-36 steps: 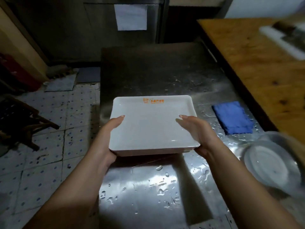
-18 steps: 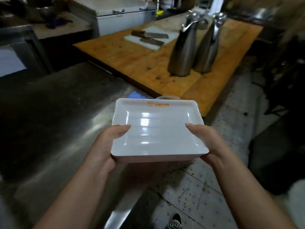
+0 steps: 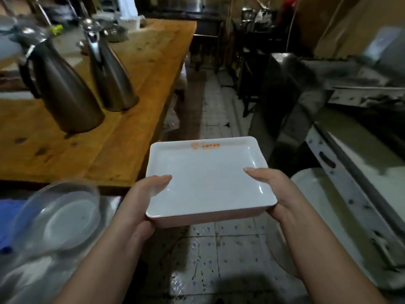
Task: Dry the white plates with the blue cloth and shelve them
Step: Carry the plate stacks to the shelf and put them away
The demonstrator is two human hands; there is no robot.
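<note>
Holding white plates (image 3: 208, 181) stacked level over the tiled floor (image 3: 219, 249), right of the wooden table (image 3: 122, 119) | left hand (image 3: 140, 200) thumb on rim, fingers curled beneath | right hand (image 3: 276, 189) likewise | blue cloth (image 3: 8, 227) far left of table's near corner

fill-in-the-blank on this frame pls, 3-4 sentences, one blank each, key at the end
1. The white rectangular plate is held by ____ hands, the left hand and the right hand.
2. The logo printed on the plate's far rim is ____ in colour.
3. ____ steel jugs, one beside the other, stand on the wooden table.
4. Directly below the plate is the tiled ____.

Missing words: both (two); orange; Two; floor
</note>
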